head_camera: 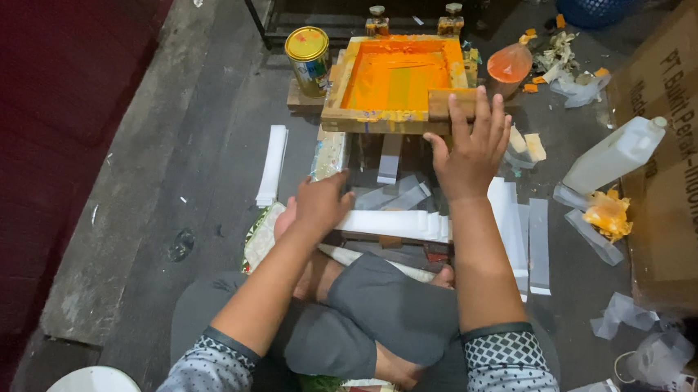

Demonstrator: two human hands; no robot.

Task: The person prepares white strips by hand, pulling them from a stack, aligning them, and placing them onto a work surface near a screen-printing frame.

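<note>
**Hands at the printing frame**

Our right hand (pixel 471 147), fingers spread, presses the wooden screen frame's (pixel 387 121) near rail; it looks stiff, ink-slick. Our left hand (pixel 320 205), fingers curled, holds the fanned white strips (pixel 400 222), light and floppy, below it.

Grey patterned sleeves, dark cuffs, grey trousers

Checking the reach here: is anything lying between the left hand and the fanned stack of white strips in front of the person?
Nothing visible: the left hand already rests on the end of the white strips. The right hand is apart, on the wooden frame.
</note>
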